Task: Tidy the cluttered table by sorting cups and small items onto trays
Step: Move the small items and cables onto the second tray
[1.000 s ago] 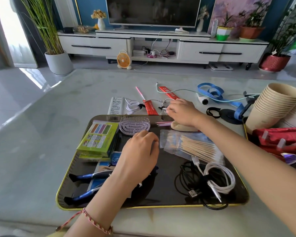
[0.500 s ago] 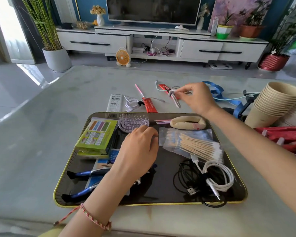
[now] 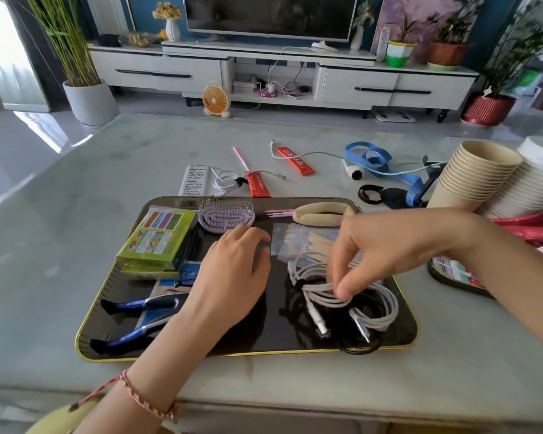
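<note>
Left hand (image 3: 232, 277) lies palm down on the black tray (image 3: 279, 335), fingers loosely bent and holding nothing, with a green box (image 3: 157, 236) and blue-handled pliers (image 3: 145, 303) to its left and a lilac brush (image 3: 226, 214) just beyond its fingertips. Right hand (image 3: 389, 249) reaches over the tray's right half, pinching a coiled white cable (image 3: 383, 310) between thumb and fingers, right at the tray's surface. Stacked paper cups (image 3: 474, 173) lean tilted on the table (image 3: 76, 214) at the far right, off the tray.

Just behind the left hand (image 3: 232, 270), round the wrist, a braided red-and-pink cord bracelet (image 3: 148, 400) with a thin red tail trailing outward. Bare forearms behind it and the right hand (image 3: 386, 245). Farther back, by the left elbow, pale yellow fabric (image 3: 54, 421).
</note>
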Motion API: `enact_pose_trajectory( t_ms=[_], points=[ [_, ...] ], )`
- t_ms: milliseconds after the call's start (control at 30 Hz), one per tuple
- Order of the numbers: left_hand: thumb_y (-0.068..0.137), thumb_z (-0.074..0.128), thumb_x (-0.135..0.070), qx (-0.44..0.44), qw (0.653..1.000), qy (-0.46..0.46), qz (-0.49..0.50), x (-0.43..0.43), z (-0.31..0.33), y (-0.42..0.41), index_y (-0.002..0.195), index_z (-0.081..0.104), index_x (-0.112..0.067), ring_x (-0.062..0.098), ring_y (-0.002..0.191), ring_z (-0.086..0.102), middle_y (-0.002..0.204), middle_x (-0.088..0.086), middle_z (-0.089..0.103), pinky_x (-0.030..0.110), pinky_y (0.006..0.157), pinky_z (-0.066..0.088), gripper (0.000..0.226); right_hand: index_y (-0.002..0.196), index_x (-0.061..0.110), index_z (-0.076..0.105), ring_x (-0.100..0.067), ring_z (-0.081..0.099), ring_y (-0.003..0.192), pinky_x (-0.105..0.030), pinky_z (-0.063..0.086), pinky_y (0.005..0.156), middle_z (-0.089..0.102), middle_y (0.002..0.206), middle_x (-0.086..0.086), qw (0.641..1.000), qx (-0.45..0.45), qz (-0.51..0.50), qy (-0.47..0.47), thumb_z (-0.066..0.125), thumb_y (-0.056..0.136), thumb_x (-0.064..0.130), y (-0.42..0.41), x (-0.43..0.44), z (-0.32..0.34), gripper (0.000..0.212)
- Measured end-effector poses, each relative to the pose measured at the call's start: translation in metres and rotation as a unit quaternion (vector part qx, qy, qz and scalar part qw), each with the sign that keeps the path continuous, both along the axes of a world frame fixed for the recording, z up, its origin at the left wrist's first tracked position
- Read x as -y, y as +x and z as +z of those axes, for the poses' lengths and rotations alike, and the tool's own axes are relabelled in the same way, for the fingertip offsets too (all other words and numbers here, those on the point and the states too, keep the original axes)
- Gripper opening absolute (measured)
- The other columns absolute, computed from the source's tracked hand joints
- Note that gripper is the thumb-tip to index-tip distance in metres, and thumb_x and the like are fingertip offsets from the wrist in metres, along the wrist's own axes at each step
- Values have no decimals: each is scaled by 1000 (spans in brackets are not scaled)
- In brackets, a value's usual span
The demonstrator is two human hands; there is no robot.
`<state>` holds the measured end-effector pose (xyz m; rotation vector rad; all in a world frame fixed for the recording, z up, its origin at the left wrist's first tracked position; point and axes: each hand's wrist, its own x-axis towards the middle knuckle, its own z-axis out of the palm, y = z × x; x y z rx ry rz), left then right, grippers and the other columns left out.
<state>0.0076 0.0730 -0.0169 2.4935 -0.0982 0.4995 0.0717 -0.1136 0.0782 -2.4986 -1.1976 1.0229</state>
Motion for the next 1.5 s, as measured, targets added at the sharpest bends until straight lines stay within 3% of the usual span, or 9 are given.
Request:
enact_pose_trajectory(
  t_ms=[167,333,533,700,933,1033,1233,1400,1500],
  points=[
    [91,42,-27,-7,998,-5,-58,8,-3,-5,108,63,-12,17,95,56,104,0,62,30,83,45,31,97,39,60,4,50,97,-20,47,84,52,106,21,998,64,6,13,76,73,33,-10,5,10,29],
    [92,38,-36,-42,990,2,-132,25,-8,-17,115,59,-20,9,101,53,112,-8,59,24,84,42,35,105,32,36,-5,47,76,-16,41,61,42,102,9,978,27,24,-205,80,69,26,-21,4,2,57],
    [91,35,-34,7,991,65,-113,28,-22,-15,82,69,-16,15,83,58,96,-6,63,29,73,50,39,98,25,28,-7,40,70,-18,30,51,36,81,13,978,88,10,-191,78,71,28,-22,3,-29,57],
    [91,36,-34,4,990,74,-123,31,-21,-14,81,68,-15,19,85,59,93,-6,64,36,71,53,38,105,18,36,-10,38,68,-20,30,50,38,80,8,976,159,-17,-149,76,73,36,-16,4,-38,54],
    [90,41,-33,3,980,71,-185,33,-20,-25,80,67,-22,11,89,58,98,-11,63,27,74,48,29,99,23,45,-4,45,67,-19,40,60,51,86,10,974,62,-16,-215,77,72,30,-5,11,-21,43],
    [92,40,-34,5,977,47,-208,35,-16,-25,89,65,-21,10,89,57,99,-13,62,25,79,40,28,100,27,52,-1,52,70,-11,44,61,59,92,9,986,46,-40,-158,73,76,33,3,15,2,33],
    [92,39,-36,44,992,-32,-118,11,6,-10,99,63,-17,9,90,54,99,-9,61,29,78,46,31,93,19,61,-4,62,65,-20,52,63,65,79,5,979,50,-131,144,60,88,25,25,-32,9,7],
    [94,48,-18,27,999,-36,-23,-16,10,2,101,65,-15,9,87,53,97,-7,58,20,75,41,19,89,12,65,-5,55,67,-24,44,70,59,74,8,944,150,-188,228,59,86,13,68,-95,-32,6],
    [93,48,-16,26,998,-55,12,-31,11,5,102,65,-15,6,85,52,96,-9,57,14,72,40,18,104,10,60,-15,55,83,-24,41,73,59,92,0,929,195,-205,239,53,89,10,90,-127,-50,16]
  ],
)
